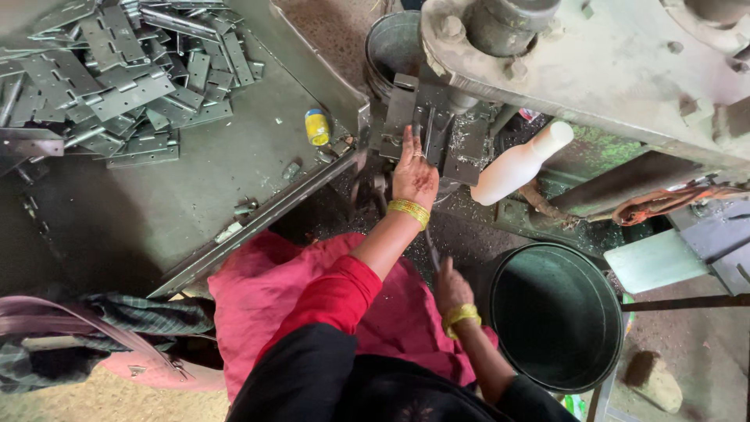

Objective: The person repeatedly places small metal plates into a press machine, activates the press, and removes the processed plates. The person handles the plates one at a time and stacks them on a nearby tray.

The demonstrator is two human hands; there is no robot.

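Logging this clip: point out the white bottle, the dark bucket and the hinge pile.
White bottle (517, 164), head view, mid body.
Dark bucket (500, 270), head view, left rim.
Hinge pile (117, 78), head view, middle plates.

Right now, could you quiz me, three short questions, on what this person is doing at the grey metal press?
1. True or false: the left hand rests at the grey metal press die.
2. What lies piled on the grey steel tray?
3. The round dark bucket sits nearest: A) the right hand B) the small yellow container.

Key: 1 true. 2 flat grey metal hinge plates. 3 A.
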